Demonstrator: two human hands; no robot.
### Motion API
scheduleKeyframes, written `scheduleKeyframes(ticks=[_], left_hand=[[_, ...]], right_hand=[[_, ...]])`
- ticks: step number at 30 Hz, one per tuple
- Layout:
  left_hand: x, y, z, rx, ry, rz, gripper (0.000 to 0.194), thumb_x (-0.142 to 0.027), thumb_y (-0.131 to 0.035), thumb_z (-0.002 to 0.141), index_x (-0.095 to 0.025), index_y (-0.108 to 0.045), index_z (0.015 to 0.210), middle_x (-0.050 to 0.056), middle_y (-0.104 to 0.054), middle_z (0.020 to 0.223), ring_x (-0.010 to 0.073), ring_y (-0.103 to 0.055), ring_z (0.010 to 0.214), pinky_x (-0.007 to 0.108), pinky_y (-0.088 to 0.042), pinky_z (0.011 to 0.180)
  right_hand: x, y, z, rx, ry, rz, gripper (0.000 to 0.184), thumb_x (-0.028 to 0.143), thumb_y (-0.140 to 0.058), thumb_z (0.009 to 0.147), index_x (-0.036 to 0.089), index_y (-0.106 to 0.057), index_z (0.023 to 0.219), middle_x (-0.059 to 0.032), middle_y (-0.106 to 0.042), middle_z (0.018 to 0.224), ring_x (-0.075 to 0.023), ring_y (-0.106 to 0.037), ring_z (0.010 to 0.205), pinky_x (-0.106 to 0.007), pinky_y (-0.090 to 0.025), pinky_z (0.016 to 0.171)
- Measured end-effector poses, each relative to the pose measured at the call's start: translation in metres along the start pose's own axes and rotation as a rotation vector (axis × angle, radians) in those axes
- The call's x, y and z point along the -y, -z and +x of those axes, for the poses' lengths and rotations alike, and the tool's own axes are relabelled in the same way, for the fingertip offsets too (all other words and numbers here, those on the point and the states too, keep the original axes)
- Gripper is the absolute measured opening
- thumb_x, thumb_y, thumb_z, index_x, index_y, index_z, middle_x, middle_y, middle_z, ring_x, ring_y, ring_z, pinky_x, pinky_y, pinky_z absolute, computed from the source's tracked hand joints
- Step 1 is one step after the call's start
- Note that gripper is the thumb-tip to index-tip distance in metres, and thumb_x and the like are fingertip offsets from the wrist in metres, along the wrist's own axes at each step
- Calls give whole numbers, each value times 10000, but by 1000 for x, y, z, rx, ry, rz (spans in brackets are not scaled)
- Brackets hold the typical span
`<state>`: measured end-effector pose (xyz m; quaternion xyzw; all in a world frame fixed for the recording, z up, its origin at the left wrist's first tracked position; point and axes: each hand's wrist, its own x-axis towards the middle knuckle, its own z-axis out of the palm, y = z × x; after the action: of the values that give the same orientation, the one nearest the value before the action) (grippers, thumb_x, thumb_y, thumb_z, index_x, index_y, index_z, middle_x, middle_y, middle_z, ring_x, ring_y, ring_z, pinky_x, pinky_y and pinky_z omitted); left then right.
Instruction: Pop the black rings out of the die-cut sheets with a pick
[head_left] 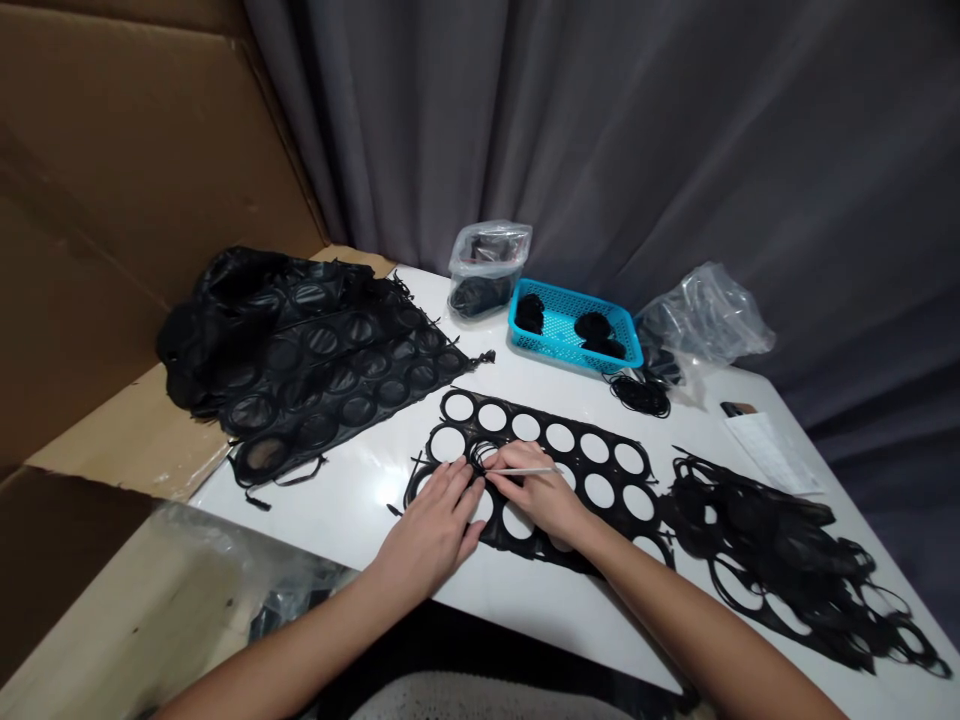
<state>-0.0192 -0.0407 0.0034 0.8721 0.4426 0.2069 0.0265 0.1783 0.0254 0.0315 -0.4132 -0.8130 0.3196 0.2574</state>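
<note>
A black panel [616, 468] of joined rings lies flat on the white table, the tabletop showing through its round holes. My left hand [435, 525] rests on the panel's left part, palm down, fingers stretched out. Just right of it, my right hand [541, 498] pinches a thin, light-coloured stick-like tool [529, 471]. Its left end is near a few thin black cords [478, 453] looped over one hole, close to the left fingertips. Whether the tip catches a cord is too small to tell.
At the left lies a heaped black ringed piece [356, 365]. Behind stand a clear plastic tub [487, 275], a blue basket [555, 352] with black cord bundles, and a clear bag [701, 315]. At right are a tangled black pile [780, 530] and a paper sheet [772, 450].
</note>
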Motion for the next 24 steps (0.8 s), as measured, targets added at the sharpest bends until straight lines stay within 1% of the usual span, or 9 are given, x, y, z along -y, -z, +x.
scheduleKeyframes(ticks=[4, 11, 15, 18, 21, 23, 24], left_hand=[[0, 1, 0, 12, 0, 16, 427, -269, -515, 976, -93, -510, 1364, 210, -548, 1395, 331, -481, 1358, 502, -430, 1111], [0, 0, 0, 21, -5, 39, 432, -269, -532, 967, -82, -519, 1356, 211, -551, 1398, 333, -485, 1356, 496, -429, 1115], [0, -1, -2, 9, -8, 32, 434, -262, -530, 972, -87, -510, 1369, 204, -546, 1410, 327, -477, 1365, 492, -420, 1124], [0, -1, -2, -6, 1, -3, 437, -260, -517, 978, -102, -496, 1385, 195, -544, 1415, 319, -471, 1371, 494, -417, 1127], [0, -1, -2, -10, 6, -12, 441, -250, -523, 968, -98, -498, 1381, 204, -535, 1420, 321, -468, 1373, 492, -416, 1128], [0, -2, -1, -4, 4, -7, 439, -241, -534, 955, -90, -511, 1367, 211, -531, 1418, 331, -454, 1382, 494, -413, 1130], [1, -3, -1, -4, 5, -9, 434, -237, -535, 951, -91, -517, 1359, 211, -533, 1413, 335, -445, 1388, 497, -411, 1131]], right_hand=[[-1, -2, -1, -14, -10, 13, 152, 183, -596, 930, 234, -588, 787, -19, -727, 944, -212, -637, 929, -393, -415, 884], [-7, -3, -1, -5, -60, 37, 130, 183, -598, 928, 234, -601, 809, -4, -725, 961, -207, -640, 965, -380, -409, 906], [-10, -2, 1, -9, -51, 54, 139, 177, -604, 926, 231, -591, 798, -1, -726, 959, -204, -644, 954, -383, -411, 906], [-7, -6, -4, -24, 12, -13, 150, 177, -606, 929, 230, -580, 791, -14, -729, 966, -209, -643, 946, -388, -408, 896], [-3, -17, -13, -27, 155, -188, 118, 141, -529, 949, 225, -608, 927, -68, -721, 1060, -239, -627, 1002, -423, -386, 906], [-3, -21, -13, -18, 228, -327, 172, 109, -495, 933, 215, -610, 1004, -108, -703, 1127, -265, -605, 1044, -452, -362, 929], [-5, -20, -9, -21, 235, -384, 187, 99, -489, 922, 214, -609, 1009, -113, -701, 1124, -270, -601, 1040, -459, -352, 937]])
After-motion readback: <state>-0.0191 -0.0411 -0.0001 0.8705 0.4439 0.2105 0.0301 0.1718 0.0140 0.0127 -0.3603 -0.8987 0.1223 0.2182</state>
